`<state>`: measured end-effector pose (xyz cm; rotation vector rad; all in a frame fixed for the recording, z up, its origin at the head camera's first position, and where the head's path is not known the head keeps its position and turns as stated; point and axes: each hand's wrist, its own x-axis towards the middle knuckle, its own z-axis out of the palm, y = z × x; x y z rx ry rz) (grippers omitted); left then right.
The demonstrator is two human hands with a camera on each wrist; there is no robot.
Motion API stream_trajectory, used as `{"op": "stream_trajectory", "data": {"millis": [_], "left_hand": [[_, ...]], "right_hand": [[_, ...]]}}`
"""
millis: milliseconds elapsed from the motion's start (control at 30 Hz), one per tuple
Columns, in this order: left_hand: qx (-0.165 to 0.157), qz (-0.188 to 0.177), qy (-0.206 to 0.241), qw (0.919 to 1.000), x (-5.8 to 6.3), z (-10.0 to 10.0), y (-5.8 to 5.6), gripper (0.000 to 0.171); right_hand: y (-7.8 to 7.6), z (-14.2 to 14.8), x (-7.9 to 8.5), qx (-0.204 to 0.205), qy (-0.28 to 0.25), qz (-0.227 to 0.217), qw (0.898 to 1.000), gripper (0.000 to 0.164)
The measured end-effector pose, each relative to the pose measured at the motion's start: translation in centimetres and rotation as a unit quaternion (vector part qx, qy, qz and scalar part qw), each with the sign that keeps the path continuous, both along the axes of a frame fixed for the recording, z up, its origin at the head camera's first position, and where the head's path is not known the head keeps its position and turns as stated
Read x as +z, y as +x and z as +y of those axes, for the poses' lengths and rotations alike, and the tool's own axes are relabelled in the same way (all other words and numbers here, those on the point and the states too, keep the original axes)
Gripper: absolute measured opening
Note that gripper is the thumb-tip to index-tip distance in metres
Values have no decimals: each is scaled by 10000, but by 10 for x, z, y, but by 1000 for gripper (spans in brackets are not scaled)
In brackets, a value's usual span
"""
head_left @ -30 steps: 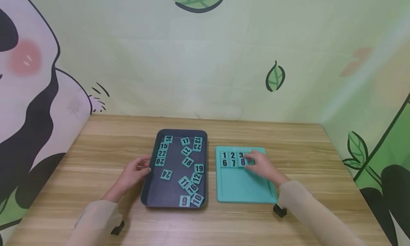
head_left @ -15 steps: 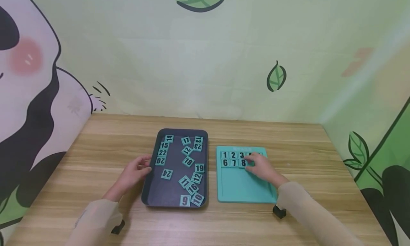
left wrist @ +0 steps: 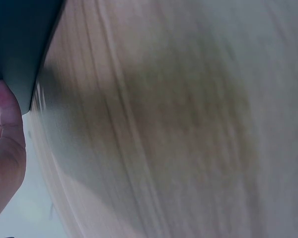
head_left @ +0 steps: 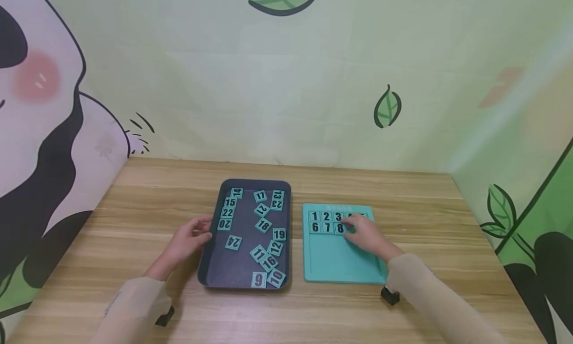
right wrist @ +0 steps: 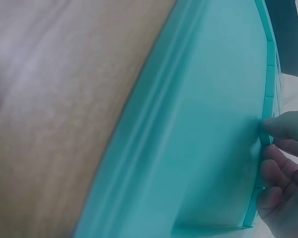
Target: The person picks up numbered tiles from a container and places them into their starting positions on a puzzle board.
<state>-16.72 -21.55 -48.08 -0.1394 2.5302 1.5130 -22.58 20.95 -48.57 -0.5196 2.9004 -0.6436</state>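
Note:
My right hand [head_left: 368, 234] is over the turquoise board [head_left: 340, 262]. Its thumb and fingers pinch the number tile marked 8 [head_left: 339, 227], in the second row beside the 6 and 7 tiles. In the right wrist view the thumb [right wrist: 283, 125] touches the near edge of that tile row; other fingers are curled beside it. The top row starts with 1, 2 and 3; tiles farther right are partly covered by the hand. My left hand [head_left: 182, 242] holds the left rim of the dark tray [head_left: 208, 272], its thumb [left wrist: 9, 106] against the tray's side.
Several loose number tiles lie in the tray at mixed angles, among them a 24 tile [head_left: 233, 242], an 18 tile [head_left: 263, 225] and a 10 tile [head_left: 276, 278]. Tray and board stand side by side on a wooden table [head_left: 250, 316]. Behind rises a printed wall [head_left: 277, 95].
The 8 tile, slightly askew at first, now sits in line with the 7 tile under my right fingers. My left hand stays at the tray's rim. The head view shifts slightly.

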Motion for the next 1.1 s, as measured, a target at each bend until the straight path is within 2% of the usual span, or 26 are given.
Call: {"op": "stream_trajectory", "data": {"millis": [267,633,800,1100], "left_hand": [[-13,38,30,10000,-1,-1,0,43],[29,20,10,10000,-1,-1,-1,43],[45,22,-6,10000,-1,-1,0,44],[-6,126,54,9999,-3,-2,0,45]], "right_hand": [[-3,-2,2,-22,-129,-97,9999,35],[-11,-14,23,-18,-348,-82,9994,35],[-14,-28,32,113,-370,-46,9992,33],[-20,-62,37,470,-585,-87,9971,33]]}}
